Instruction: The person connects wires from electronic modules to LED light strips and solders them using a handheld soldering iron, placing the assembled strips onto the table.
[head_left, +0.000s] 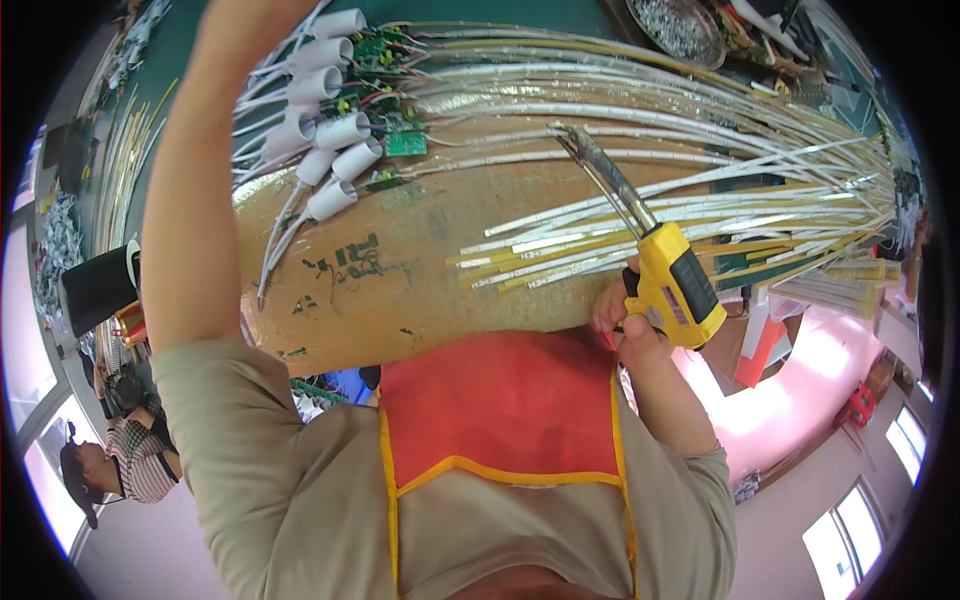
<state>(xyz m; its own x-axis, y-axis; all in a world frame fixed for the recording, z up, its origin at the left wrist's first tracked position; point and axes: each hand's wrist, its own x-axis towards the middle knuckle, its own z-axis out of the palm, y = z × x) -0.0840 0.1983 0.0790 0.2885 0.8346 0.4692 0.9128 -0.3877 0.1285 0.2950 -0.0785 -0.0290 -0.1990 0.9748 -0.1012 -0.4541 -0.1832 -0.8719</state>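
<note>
My right hand (640, 330) is closed around the handle of a yellow and black soldering gun (680, 285). The gun's metal barrel points up and left, its tip over the LED strips. My left forearm (195, 200) reaches across the left of the board to the upper edge, where the hand is cut off. Close to that forearm lie several white plastic cylinders (340, 130) with white wires at their left. Small green circuit boards (405, 144) sit at their right ends, wired to long white and yellowish LED strips (600, 110).
A worn brown board (400, 290) lies on the green table (510, 12). More loose strip ends (530, 262) fan in from the right. A metal dish of small bits (680, 30) stands at the back right. Another person (130, 460) in stripes is at the far left.
</note>
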